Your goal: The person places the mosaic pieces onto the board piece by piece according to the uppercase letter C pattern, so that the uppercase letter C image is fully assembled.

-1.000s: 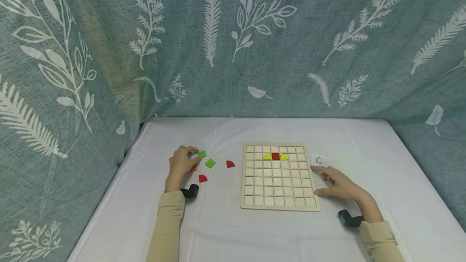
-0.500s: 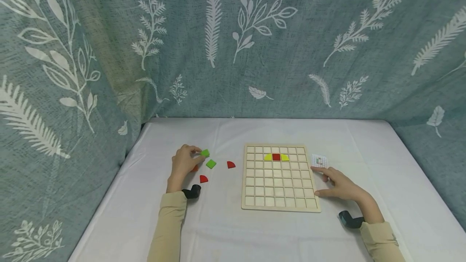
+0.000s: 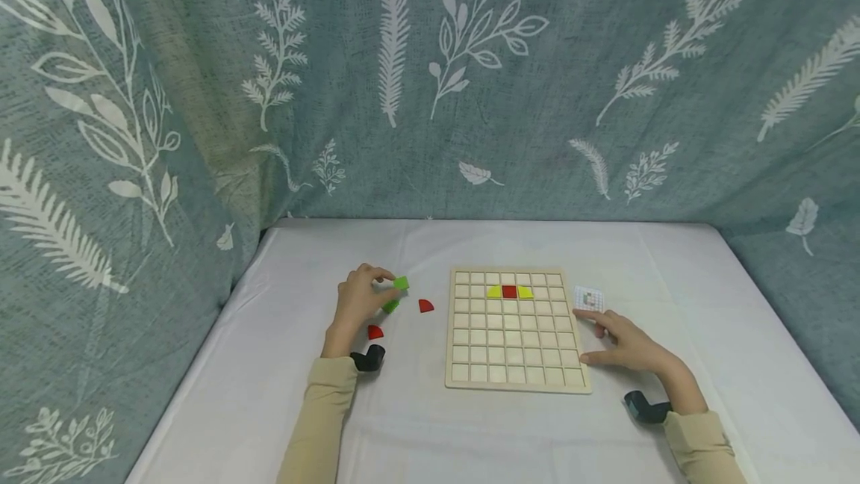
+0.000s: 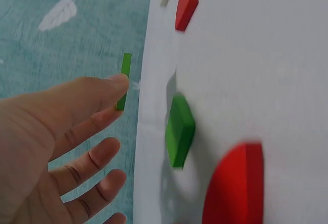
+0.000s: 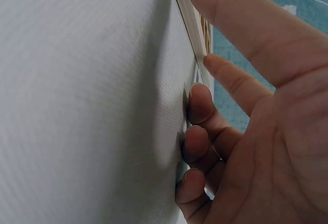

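Observation:
My left hand (image 3: 357,303) pinches a green square tile (image 3: 401,283) between thumb and forefinger; the left wrist view shows the tile (image 4: 126,65) edge-on, raised off the tablecloth. Beneath that hand lies a second green square tile (image 4: 180,130). Red quarter-circle pieces lie close by, one (image 3: 375,332) near the wrist and another (image 3: 426,305) toward the board. The wooden grid board (image 3: 512,338) carries a red square (image 3: 509,292) flanked by two yellow pieces (image 3: 494,292). At its right edge, my right hand (image 3: 625,342) touches the rim with thumb and forefinger, the other fingers bent against the cloth.
A small card (image 3: 590,299) with a printed grid pattern lies right of the board, by my right fingertips. White cloth (image 3: 517,447) covers the table. A green-grey leaf-patterned curtain (image 3: 403,155) hangs behind and at both sides.
My left hand has moved right, toward the board, carrying the green tile, and now partly covers the second green tile. The orange piece has gone out of sight under it. My right hand has stayed put.

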A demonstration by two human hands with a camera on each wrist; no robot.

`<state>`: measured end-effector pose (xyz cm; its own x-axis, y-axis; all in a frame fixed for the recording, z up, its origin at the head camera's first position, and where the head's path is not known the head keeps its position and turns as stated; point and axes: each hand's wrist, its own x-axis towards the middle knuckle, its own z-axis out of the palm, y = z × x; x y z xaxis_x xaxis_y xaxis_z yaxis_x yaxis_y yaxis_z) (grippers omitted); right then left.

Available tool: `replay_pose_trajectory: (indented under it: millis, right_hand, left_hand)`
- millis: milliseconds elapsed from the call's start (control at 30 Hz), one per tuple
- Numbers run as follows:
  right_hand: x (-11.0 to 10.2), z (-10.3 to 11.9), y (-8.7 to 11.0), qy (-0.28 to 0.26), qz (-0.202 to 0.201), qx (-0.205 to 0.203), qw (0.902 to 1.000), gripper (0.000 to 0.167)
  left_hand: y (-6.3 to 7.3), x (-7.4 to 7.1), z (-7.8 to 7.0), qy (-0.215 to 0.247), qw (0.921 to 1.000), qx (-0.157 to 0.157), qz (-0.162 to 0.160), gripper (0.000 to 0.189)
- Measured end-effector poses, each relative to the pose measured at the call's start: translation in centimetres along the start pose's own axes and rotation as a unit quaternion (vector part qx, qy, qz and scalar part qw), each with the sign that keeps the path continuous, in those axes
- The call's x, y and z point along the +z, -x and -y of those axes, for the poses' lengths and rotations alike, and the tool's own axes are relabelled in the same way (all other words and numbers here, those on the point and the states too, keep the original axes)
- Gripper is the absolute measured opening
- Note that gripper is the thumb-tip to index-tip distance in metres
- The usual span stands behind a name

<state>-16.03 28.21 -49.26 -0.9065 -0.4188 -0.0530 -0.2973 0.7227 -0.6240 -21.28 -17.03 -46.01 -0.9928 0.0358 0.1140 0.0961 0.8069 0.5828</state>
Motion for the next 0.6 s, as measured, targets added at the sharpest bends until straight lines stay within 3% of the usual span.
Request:
replay_pose_trajectory:
  millis: [600]
  right_hand:
    - [0.0, 0.2, 0.2, 0.003, -0.003, -0.004, 1.0, 0.08]
  left_hand:
    - [0.5, 2.6, -3.7, -0.01, 0.9971, 0.072, 0.021, 0.024]
